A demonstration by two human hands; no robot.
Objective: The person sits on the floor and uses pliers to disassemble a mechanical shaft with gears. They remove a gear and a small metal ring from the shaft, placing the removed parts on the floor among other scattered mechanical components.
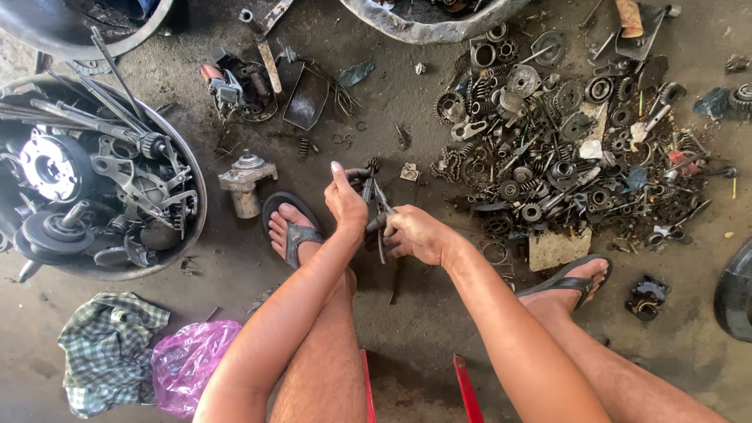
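Over oily floor (407, 329), both hands (348, 205) grip dark pliers (377, 207).

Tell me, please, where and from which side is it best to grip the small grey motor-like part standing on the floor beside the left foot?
Probably the grey motor part is best gripped from above, around its upright cylindrical body, fingers on both sides; its flanged top would help stop slipping.

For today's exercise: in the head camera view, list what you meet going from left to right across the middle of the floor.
Round metal basin of parts → small grey motor part → left hand → pliers → right hand → heap of gears and scrap → dark tyre edge.
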